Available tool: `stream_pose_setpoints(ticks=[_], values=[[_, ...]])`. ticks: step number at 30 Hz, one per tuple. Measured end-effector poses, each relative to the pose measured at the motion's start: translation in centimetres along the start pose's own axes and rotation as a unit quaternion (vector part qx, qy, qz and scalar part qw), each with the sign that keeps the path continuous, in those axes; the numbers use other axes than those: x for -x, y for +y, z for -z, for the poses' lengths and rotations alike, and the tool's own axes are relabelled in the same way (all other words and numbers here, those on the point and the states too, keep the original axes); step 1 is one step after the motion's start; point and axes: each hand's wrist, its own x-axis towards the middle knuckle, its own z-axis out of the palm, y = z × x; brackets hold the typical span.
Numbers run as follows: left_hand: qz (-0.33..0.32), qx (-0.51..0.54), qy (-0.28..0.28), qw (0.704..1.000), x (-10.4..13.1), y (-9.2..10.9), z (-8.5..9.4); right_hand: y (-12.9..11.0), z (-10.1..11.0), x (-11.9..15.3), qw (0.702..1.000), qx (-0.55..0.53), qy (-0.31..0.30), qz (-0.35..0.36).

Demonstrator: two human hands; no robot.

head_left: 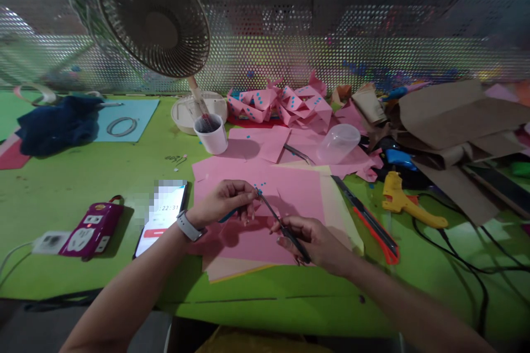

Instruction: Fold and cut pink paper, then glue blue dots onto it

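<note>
My right hand (308, 240) is closed around dark-handled scissors (273, 215), seen nearly edge-on. Their narrow tip points up and left and meets the fingertips of my left hand (236, 201). A small blue bit (259, 192) shows at that tip. Those left fingers pinch together, and a blue strip (227, 215) shows under the palm; most of it is hidden. Below both hands lies a stack of pink paper sheets (252, 245). Several tiny blue dots are scattered on the top sheet just beyond the tip.
Left: a lit phone (161, 215) and a purple power socket (93, 229). Right: a box cutter (368, 220) and a yellow glue gun (409, 204) with black cables. Behind: a fan (153, 16), a white cup (212, 138), tweezers (298, 153) and folded pink paper shapes (290, 102).
</note>
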Motion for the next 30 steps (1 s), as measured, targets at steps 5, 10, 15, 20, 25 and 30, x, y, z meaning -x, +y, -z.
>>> stream_pose_setpoints(ticks=[5,10,15,20,25,30], values=[[0.000,0.011,-0.002,1.000,-0.1,0.0,0.0,0.0,0.0,-0.1,1.000,0.001,0.005,-0.003],[0.000,0.011,-0.001,1.000,-0.1,-0.2,0.0,0.3,0.0,-0.2,1.000,0.005,0.011,0.010],[0.008,-0.017,0.016,1.000,0.0,0.1,-0.1,0.5,0.2,-0.3,1.000,0.001,0.021,0.016],[0.012,-0.057,0.039,0.998,-0.1,0.3,0.1,0.5,0.3,-0.5,0.999,0.001,0.031,0.023],[0.016,-0.031,0.032,0.999,-0.3,0.0,0.1,0.8,0.4,-0.5,0.999,0.006,0.031,0.030],[0.014,-0.027,0.032,0.999,-0.2,0.0,0.0,1.1,0.6,-0.6,0.999,0.009,0.027,0.034]])
